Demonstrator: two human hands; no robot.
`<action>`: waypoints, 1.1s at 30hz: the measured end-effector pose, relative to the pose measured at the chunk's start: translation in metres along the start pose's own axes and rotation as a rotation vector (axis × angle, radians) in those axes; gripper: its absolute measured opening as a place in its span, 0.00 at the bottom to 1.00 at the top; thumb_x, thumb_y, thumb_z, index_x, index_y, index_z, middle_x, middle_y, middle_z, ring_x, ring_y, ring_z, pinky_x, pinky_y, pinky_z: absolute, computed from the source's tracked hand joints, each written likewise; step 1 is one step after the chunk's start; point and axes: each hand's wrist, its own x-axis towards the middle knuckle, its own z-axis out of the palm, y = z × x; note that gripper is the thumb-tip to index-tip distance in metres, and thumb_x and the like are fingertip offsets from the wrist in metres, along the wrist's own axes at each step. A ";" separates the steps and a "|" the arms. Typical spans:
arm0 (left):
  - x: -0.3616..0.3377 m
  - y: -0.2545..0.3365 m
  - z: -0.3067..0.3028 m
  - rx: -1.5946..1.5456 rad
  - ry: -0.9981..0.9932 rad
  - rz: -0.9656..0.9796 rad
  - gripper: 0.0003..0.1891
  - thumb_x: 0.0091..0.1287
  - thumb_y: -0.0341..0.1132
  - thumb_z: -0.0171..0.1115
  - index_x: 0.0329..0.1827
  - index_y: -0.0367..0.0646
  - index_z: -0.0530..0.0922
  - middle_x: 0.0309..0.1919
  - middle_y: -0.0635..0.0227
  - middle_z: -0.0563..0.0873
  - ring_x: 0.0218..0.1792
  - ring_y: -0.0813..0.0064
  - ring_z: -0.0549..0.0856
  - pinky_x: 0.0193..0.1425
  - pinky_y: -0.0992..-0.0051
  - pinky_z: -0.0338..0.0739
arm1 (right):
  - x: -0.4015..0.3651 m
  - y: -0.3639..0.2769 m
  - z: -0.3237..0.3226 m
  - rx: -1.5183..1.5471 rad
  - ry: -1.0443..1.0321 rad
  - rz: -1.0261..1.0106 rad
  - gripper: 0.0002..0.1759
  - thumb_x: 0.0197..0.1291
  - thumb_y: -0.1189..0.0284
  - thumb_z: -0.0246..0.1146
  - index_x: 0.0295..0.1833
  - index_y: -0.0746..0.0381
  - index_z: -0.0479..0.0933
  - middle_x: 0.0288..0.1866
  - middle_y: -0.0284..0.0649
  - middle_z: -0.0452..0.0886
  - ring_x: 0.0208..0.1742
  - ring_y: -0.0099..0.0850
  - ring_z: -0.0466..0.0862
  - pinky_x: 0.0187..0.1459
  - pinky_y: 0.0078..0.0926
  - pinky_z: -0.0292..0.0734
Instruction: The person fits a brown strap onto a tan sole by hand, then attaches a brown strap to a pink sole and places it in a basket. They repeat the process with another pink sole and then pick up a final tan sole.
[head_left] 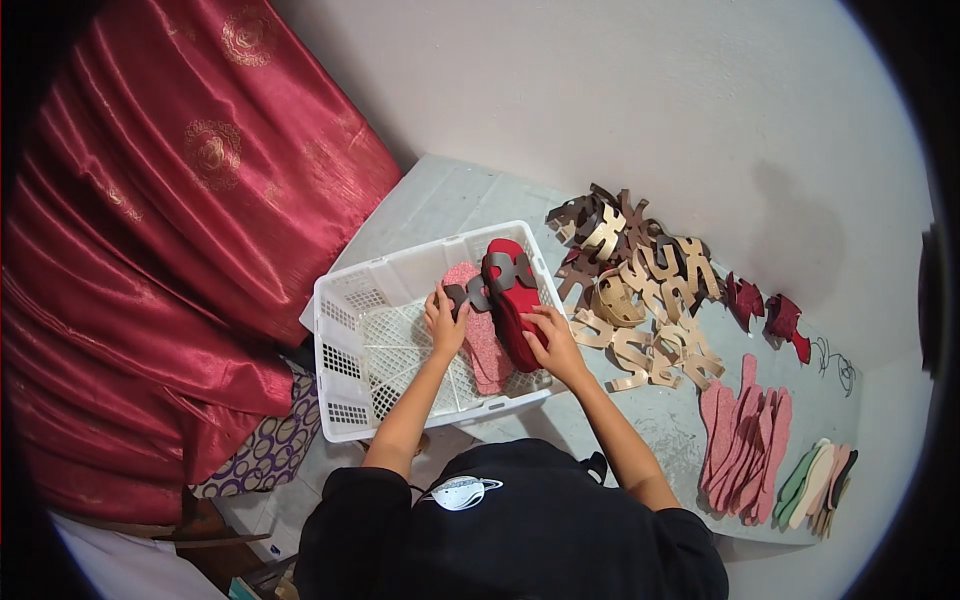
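Observation:
My left hand [445, 322] holds a dark brown strap piece [468, 295] with its fingers closed on it, over the white plastic basket [345, 425]. My right hand [552, 343] is closed on the lower edge of a red sandal [518, 305], which has a dark brown strap across its upper part. The sandal stands at a slant over the right side of the basket. Beneath it and the strap piece, pink speckled insoles [484, 355] lie in the basket, partly hidden.
On the grey table [455, 185], brown and gold strap pieces [650, 295] lie piled. Dark red straps [785, 318] and a thin black cord [840, 368] are farther right. Pink insoles [745, 445] and green, cream and black ones [820, 485] lie near the edge. A red curtain [190, 220] hangs left.

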 end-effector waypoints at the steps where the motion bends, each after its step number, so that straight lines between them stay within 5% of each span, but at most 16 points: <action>1: 0.001 0.002 -0.001 -0.001 0.003 0.001 0.38 0.58 0.49 0.57 0.69 0.48 0.51 0.59 0.53 0.60 0.56 0.51 0.62 0.60 0.57 0.56 | 0.000 0.001 0.000 0.006 -0.001 0.006 0.15 0.52 0.73 0.59 0.47 0.62 0.74 0.51 0.49 0.69 0.53 0.46 0.70 0.54 0.36 0.65; 7: 0.002 0.038 -0.021 0.079 0.053 0.033 0.35 0.60 0.45 0.56 0.68 0.46 0.53 0.60 0.53 0.59 0.57 0.52 0.61 0.61 0.58 0.54 | 0.000 -0.001 -0.011 -0.001 0.022 0.021 0.15 0.53 0.73 0.59 0.47 0.62 0.73 0.51 0.49 0.69 0.55 0.44 0.69 0.56 0.35 0.63; 13: -0.004 0.124 -0.033 -0.010 0.093 0.351 0.30 0.61 0.40 0.54 0.66 0.43 0.57 0.60 0.53 0.60 0.58 0.53 0.60 0.61 0.58 0.53 | -0.017 0.004 -0.044 -0.078 0.162 0.069 0.15 0.53 0.74 0.59 0.48 0.61 0.73 0.52 0.47 0.69 0.55 0.43 0.69 0.56 0.34 0.63; 23: -0.093 0.242 0.033 -0.355 -0.404 0.724 0.30 0.58 0.37 0.55 0.65 0.47 0.60 0.60 0.54 0.60 0.58 0.55 0.60 0.62 0.59 0.50 | -0.133 0.024 -0.125 -0.207 0.555 0.335 0.14 0.52 0.75 0.60 0.47 0.62 0.74 0.49 0.45 0.72 0.54 0.39 0.71 0.56 0.31 0.64; 28: -0.165 0.259 0.072 -0.376 -0.660 0.737 0.31 0.57 0.39 0.56 0.64 0.46 0.60 0.59 0.54 0.60 0.57 0.53 0.62 0.57 0.57 0.60 | -0.219 0.045 -0.144 -0.306 0.725 0.510 0.14 0.52 0.72 0.60 0.46 0.58 0.75 0.47 0.41 0.73 0.50 0.33 0.72 0.44 0.25 0.67; 31: -0.197 0.277 0.084 -0.357 -0.773 0.815 0.29 0.58 0.39 0.57 0.63 0.46 0.61 0.58 0.55 0.60 0.52 0.56 0.66 0.54 0.60 0.63 | -0.264 0.052 -0.154 -0.272 0.824 0.662 0.13 0.50 0.76 0.60 0.44 0.62 0.75 0.44 0.44 0.74 0.50 0.39 0.73 0.51 0.30 0.67; 33: -0.214 0.290 0.089 -0.428 -0.775 0.877 0.29 0.58 0.40 0.57 0.63 0.47 0.62 0.58 0.55 0.61 0.51 0.56 0.67 0.54 0.59 0.64 | -0.292 0.053 -0.161 -0.272 0.911 0.764 0.12 0.51 0.75 0.60 0.44 0.62 0.76 0.42 0.42 0.75 0.47 0.36 0.75 0.46 0.27 0.70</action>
